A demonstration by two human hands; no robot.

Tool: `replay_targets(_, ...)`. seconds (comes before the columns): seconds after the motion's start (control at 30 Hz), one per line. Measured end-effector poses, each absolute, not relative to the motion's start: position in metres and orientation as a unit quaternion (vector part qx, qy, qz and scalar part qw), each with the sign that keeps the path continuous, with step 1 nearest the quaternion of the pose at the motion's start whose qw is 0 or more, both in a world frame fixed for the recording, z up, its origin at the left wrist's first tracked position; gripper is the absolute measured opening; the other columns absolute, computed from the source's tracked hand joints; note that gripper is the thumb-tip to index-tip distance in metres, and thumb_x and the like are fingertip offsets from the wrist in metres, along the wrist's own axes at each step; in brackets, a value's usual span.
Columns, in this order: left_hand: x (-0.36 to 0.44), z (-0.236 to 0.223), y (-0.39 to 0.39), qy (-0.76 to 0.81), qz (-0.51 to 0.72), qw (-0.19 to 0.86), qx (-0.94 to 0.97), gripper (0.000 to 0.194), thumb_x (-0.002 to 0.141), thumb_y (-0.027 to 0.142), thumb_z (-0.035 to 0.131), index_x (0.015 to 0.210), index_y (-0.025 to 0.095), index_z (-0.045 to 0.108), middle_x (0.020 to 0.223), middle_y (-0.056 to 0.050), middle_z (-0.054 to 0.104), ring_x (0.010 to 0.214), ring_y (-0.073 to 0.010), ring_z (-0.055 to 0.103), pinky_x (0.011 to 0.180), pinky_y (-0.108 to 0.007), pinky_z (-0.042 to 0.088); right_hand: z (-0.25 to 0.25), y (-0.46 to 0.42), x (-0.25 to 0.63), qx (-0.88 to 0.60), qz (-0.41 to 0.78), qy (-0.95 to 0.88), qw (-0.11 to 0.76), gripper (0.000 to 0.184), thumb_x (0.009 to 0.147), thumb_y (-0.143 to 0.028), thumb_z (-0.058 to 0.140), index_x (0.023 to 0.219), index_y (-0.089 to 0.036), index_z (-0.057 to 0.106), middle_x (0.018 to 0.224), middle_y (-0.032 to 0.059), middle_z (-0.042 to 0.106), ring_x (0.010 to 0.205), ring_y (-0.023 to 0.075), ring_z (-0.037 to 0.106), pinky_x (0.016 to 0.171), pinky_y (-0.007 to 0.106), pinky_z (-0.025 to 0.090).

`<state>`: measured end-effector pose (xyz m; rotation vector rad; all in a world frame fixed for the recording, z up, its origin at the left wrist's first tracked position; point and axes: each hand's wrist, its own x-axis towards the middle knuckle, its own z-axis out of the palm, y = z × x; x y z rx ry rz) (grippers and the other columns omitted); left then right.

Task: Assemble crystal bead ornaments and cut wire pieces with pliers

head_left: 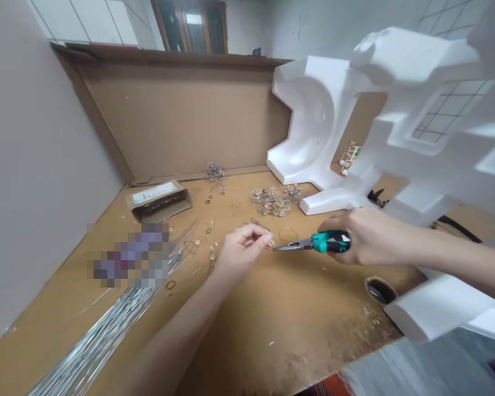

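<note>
My right hand [357,236] is wrapped round long-nose pliers [319,242] with green and black handles. Their narrow jaws point left, and the tip sits just beside the fingertips of my left hand [245,250]. The left fingers are pinched together on a thin wire [259,224], whose ends show at the fingertips; most of it is hidden. Behind the hands lies a pile of bent wire pieces [270,201], with a smaller tangle [215,171] further back. A bundle of long straight silvery wires [107,330] runs along the table's left side.
Small rings [170,285] and clear beads lie left of my left hand. An open little cardboard box [160,201] stands near the cardboard back wall [181,115]. White moulded foam [313,121] rises on the right. A round hole [380,290] is in the wooden table [264,341].
</note>
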<state>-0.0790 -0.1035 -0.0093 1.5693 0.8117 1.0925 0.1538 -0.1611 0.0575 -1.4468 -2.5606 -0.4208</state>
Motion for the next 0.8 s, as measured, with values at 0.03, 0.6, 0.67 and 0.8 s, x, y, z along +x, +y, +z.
replay_targets(0.03, -0.078, -0.011, -0.104, 0.341, 0.454, 0.488, 0.663, 0.013, 0.072, 0.027, 0.062, 0.066, 0.016, 0.061, 0.068, -0.002, 0.062, 0.066, -0.0132, 0.058, 0.066, -0.024, 0.045, 0.056, -0.162, 0.154, -0.503, -0.107, -0.854, 0.076, 0.009, 0.069, -0.026, 0.054, 0.072, -0.023, 0.062, 0.050, -0.0036, 0.053, 0.041, 0.0094, 0.043, 0.043, 0.023, 0.026)
replay_targets(0.6, -0.088, -0.010, -0.089, 0.335, 0.409, 0.653, 0.543, 0.018, 0.067, 0.031, 0.067, 0.071, 0.014, 0.063, 0.067, -0.001, 0.060, 0.058, -0.0078, 0.052, 0.058, -0.020, 0.042, -0.066, -0.160, 0.125, -0.626, 0.015, -0.772, 0.106, 0.037, 0.074, -0.039, 0.053, 0.106, -0.021, 0.053, 0.089, 0.0092, 0.059, 0.084, 0.0252, 0.055, 0.068, 0.033, 0.040)
replay_targets(0.67, -0.087, -0.010, -0.091, 0.328, 0.386, 0.662, 0.553, 0.018, 0.067, 0.031, 0.067, 0.070, 0.014, 0.062, 0.064, 0.000, 0.058, 0.056, -0.0072, 0.050, 0.057, -0.019, 0.040, -0.078, -0.159, 0.116, -0.629, -0.007, -0.770, 0.107, 0.036, 0.075, -0.038, 0.052, 0.108, -0.022, 0.053, 0.092, 0.0098, 0.057, 0.087, 0.0260, 0.053, 0.070, 0.035, 0.040)
replay_targets(0.8, -0.084, -0.013, -0.092, 0.334, 0.351, 0.656, 0.579, 0.020, 0.067, 0.033, 0.067, 0.071, 0.014, 0.062, 0.053, 0.004, 0.048, 0.048, -0.0056, 0.041, 0.048, -0.018, 0.034, -0.086, -0.158, 0.108, -0.632, -0.016, -0.764, 0.126, 0.037, 0.078, -0.039, 0.050, 0.110, -0.023, 0.052, 0.096, 0.0106, 0.056, 0.090, 0.0263, 0.050, 0.074, 0.037, 0.038)
